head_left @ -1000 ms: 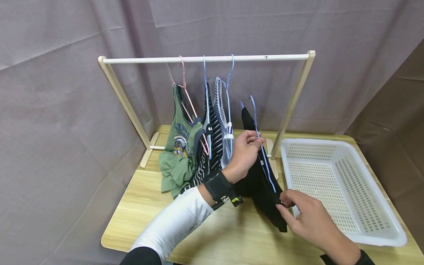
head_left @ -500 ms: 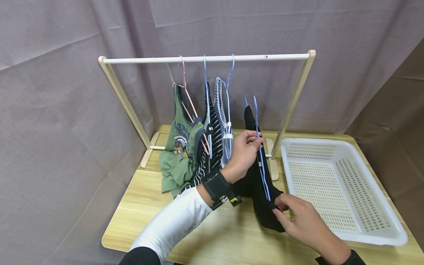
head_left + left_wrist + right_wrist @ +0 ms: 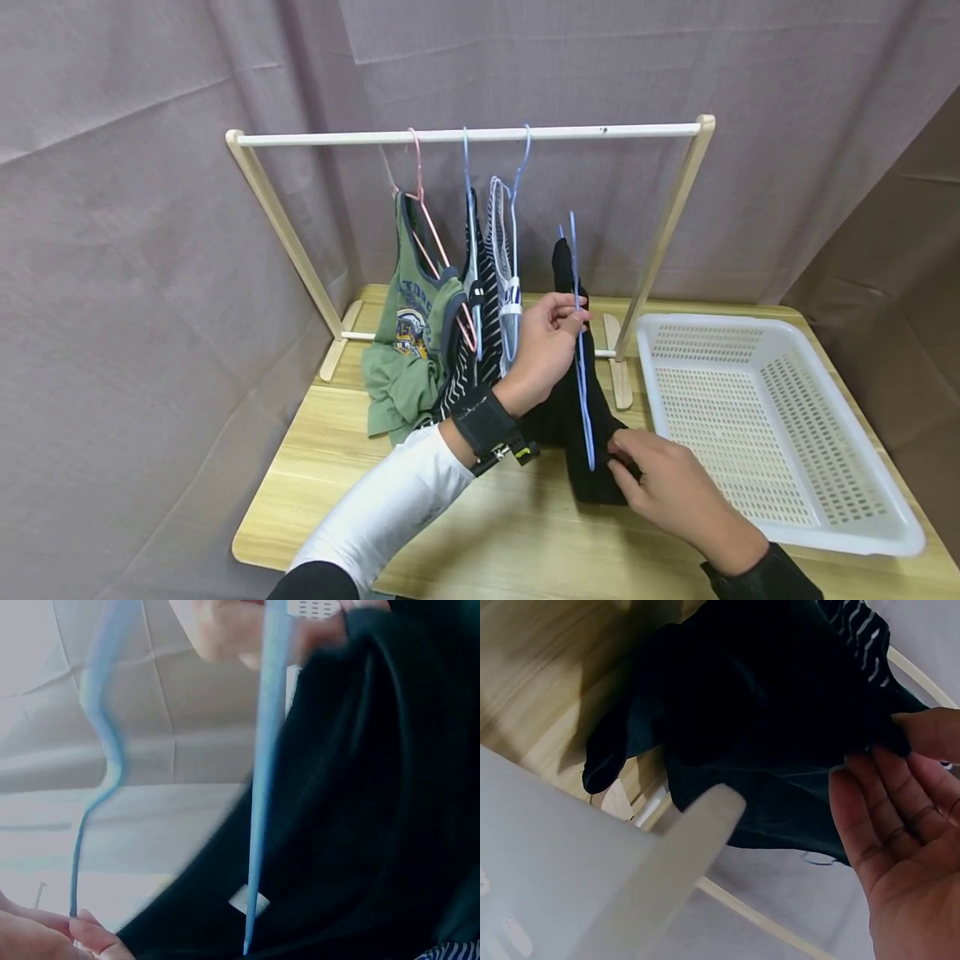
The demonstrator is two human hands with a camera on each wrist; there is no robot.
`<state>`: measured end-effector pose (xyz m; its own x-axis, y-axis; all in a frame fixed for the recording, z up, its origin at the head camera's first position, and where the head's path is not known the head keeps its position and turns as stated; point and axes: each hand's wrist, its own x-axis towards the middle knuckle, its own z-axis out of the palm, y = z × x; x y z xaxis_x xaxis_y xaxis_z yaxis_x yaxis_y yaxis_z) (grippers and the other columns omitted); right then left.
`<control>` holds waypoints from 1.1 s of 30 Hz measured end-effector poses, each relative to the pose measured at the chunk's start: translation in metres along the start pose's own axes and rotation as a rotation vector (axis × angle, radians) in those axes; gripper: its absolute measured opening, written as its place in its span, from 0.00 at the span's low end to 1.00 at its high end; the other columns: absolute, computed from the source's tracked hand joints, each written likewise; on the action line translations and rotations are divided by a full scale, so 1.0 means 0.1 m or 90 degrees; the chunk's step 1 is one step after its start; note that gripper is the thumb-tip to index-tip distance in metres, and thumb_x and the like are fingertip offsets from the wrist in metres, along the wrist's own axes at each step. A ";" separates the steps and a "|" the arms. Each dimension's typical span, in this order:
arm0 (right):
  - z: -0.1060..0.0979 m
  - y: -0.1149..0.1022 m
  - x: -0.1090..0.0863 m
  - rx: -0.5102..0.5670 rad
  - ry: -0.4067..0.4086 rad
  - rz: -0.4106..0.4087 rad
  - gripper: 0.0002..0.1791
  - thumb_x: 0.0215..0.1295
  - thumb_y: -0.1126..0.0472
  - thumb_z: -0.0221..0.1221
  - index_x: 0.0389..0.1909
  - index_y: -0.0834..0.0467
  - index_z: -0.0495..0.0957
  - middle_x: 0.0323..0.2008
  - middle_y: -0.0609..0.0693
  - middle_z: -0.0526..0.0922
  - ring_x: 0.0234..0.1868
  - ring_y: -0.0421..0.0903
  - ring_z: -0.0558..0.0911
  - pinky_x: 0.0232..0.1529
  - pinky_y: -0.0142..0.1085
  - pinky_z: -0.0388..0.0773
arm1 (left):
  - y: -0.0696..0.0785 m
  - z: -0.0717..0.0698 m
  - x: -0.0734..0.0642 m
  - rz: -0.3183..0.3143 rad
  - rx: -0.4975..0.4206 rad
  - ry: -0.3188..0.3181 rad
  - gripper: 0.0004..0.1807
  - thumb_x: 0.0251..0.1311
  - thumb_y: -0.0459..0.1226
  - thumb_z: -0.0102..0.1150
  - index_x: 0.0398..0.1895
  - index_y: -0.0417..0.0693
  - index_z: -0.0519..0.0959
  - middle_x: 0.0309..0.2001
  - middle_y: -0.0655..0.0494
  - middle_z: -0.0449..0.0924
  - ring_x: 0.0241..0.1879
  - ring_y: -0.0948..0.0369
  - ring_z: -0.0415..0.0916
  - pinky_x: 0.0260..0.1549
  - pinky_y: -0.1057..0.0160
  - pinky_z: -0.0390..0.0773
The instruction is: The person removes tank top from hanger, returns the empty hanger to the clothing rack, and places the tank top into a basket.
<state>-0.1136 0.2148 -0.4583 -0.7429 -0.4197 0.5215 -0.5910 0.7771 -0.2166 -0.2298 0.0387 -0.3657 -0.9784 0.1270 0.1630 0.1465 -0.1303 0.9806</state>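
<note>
A black garment (image 3: 581, 485) hangs between my hands, and a light-blue hanger (image 3: 582, 392) lies along its opening. My left hand (image 3: 546, 342) pinches the hanger near its hook end; in the left wrist view, thumb and finger grip one blue arm of it, while the other arm (image 3: 262, 772) crosses in front of the black cloth (image 3: 352, 817). A small white tag (image 3: 249, 900) shows on the cloth. My right hand (image 3: 671, 492) pinches the garment's edge beside the hanger's near end. From the right wrist view, thumb and fingers (image 3: 851, 817) hold a fold of black cloth.
Behind stands a wooden rack with a white rail (image 3: 600, 132). From it hang a green tank top (image 3: 405, 383) on a pink hanger and striped garments (image 3: 489, 292) on blue hangers. A white perforated basket (image 3: 892, 492) sits at right on the wooden table (image 3: 300, 492).
My right hand has moved left with the garment's edge. The hanger's near end has swung left and down to a steeper angle. My left hand has shifted slightly left, still gripping the hanger.
</note>
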 end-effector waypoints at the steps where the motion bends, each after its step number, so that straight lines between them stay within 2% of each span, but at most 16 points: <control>1: 0.01 0.00 0.02 -0.005 -0.002 0.001 0.15 0.51 0.69 0.74 0.32 0.50 0.79 0.30 0.40 0.84 0.30 0.34 0.81 0.26 0.31 0.80 | 0.00 -0.01 -0.01 0.005 0.006 -0.003 0.13 0.76 0.25 0.52 0.58 0.33 0.79 0.54 0.36 0.87 0.47 0.58 0.86 0.48 0.73 0.84; 4: 0.05 0.00 0.09 -0.019 -0.021 0.020 0.16 0.52 0.69 0.75 0.32 0.49 0.79 0.29 0.40 0.83 0.29 0.33 0.77 0.24 0.31 0.77 | 0.01 -0.05 -0.05 0.010 0.016 -0.018 0.14 0.76 0.25 0.52 0.59 0.33 0.80 0.52 0.36 0.87 0.46 0.56 0.85 0.45 0.75 0.81; 8: 0.10 -0.03 0.19 -0.036 -0.077 0.070 0.13 0.58 0.67 0.75 0.34 0.50 0.80 0.31 0.43 0.85 0.31 0.36 0.82 0.26 0.34 0.79 | 0.03 -0.12 -0.13 0.000 0.023 -0.047 0.14 0.77 0.27 0.52 0.61 0.33 0.79 0.54 0.36 0.86 0.52 0.46 0.86 0.46 0.75 0.82; 11: 0.13 -0.05 0.24 -0.034 -0.135 0.097 0.10 0.61 0.65 0.74 0.36 0.51 0.82 0.32 0.44 0.87 0.32 0.38 0.84 0.27 0.35 0.80 | 0.02 -0.16 -0.19 -0.010 0.031 -0.066 0.14 0.77 0.27 0.52 0.60 0.33 0.80 0.53 0.35 0.86 0.48 0.52 0.85 0.47 0.73 0.82; 15: 0.14 -0.05 0.26 -0.020 -0.179 0.102 0.09 0.63 0.65 0.73 0.38 0.52 0.84 0.33 0.42 0.87 0.32 0.36 0.84 0.29 0.33 0.80 | 0.02 -0.21 -0.23 -0.010 0.039 -0.082 0.14 0.78 0.27 0.52 0.59 0.32 0.80 0.51 0.33 0.87 0.42 0.64 0.81 0.48 0.69 0.83; 17: 0.15 -0.05 0.27 -0.016 -0.184 0.098 0.08 0.63 0.65 0.73 0.39 0.52 0.84 0.33 0.41 0.87 0.32 0.36 0.84 0.30 0.33 0.81 | 0.02 -0.23 -0.24 -0.005 0.043 -0.085 0.13 0.78 0.28 0.52 0.59 0.32 0.81 0.50 0.34 0.87 0.44 0.57 0.83 0.49 0.68 0.84; 22: 0.13 -0.05 0.28 -0.008 -0.193 0.093 0.08 0.64 0.63 0.73 0.40 0.51 0.85 0.32 0.39 0.86 0.32 0.34 0.82 0.30 0.33 0.80 | 0.04 -0.26 -0.25 -0.004 0.052 -0.085 0.13 0.78 0.28 0.53 0.58 0.32 0.81 0.49 0.35 0.88 0.50 0.41 0.83 0.44 0.71 0.80; 25: 0.12 -0.04 0.29 -0.012 -0.183 0.084 0.07 0.64 0.63 0.73 0.39 0.50 0.85 0.33 0.39 0.86 0.33 0.35 0.84 0.30 0.34 0.81 | 0.04 -0.28 -0.25 -0.005 0.057 -0.088 0.13 0.78 0.28 0.53 0.59 0.31 0.81 0.49 0.33 0.87 0.47 0.46 0.82 0.42 0.73 0.78; 28: 0.09 -0.03 0.31 -0.021 -0.167 0.071 0.07 0.64 0.63 0.74 0.38 0.50 0.85 0.33 0.39 0.87 0.34 0.37 0.85 0.31 0.36 0.82 | 0.03 -0.29 -0.26 -0.003 0.063 -0.092 0.13 0.77 0.27 0.52 0.58 0.30 0.81 0.50 0.32 0.87 0.43 0.55 0.82 0.43 0.72 0.79; 30: 0.06 -0.02 0.33 -0.023 -0.161 0.064 0.07 0.64 0.63 0.73 0.38 0.50 0.86 0.34 0.40 0.87 0.34 0.38 0.86 0.31 0.36 0.83 | 0.03 -0.29 -0.27 -0.004 0.064 -0.097 0.14 0.77 0.26 0.52 0.59 0.29 0.80 0.51 0.31 0.87 0.44 0.53 0.82 0.43 0.72 0.78; 33: -0.01 0.00 0.40 -0.022 -0.150 0.053 0.07 0.65 0.63 0.72 0.41 0.53 0.86 0.38 0.45 0.90 0.37 0.42 0.88 0.33 0.39 0.85 | 0.03 -0.30 -0.29 -0.007 0.065 -0.102 0.13 0.77 0.26 0.51 0.58 0.30 0.80 0.52 0.31 0.86 0.50 0.40 0.82 0.42 0.74 0.78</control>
<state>-0.1428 0.1990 -0.4364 -0.8439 -0.4483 0.2947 -0.5164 0.8277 -0.2197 -0.2058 0.0050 -0.3709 -0.9455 0.2837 0.1598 0.1582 -0.0288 0.9870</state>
